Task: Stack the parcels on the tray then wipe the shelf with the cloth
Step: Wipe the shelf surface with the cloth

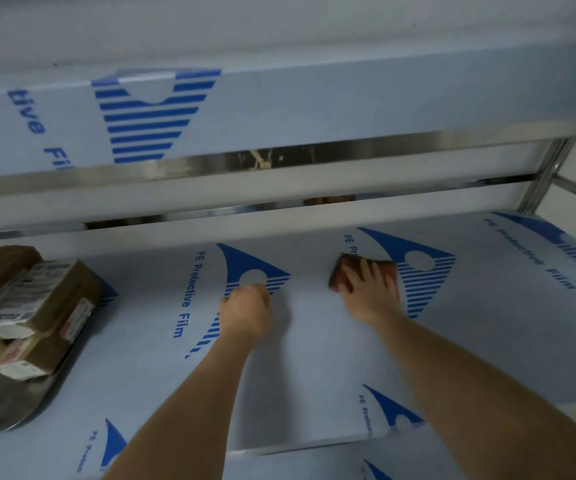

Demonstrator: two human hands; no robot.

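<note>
Several brown parcels [33,303] with white labels lie stacked on a metal tray [12,407] at the left end of the shelf [314,368]. The shelf is covered in white film with blue print. My right hand [369,292] presses flat, fingers spread, on a reddish-brown cloth [385,268] on the shelf, right of centre. My left hand [246,311] rests on the shelf as a fist, holding nothing, about a hand's width left of the cloth.
An upper shelf [279,109] with the same film overhangs close above. A steel post [543,174] stands at the back right corner. Another filmed surface [314,462] shows below the front edge.
</note>
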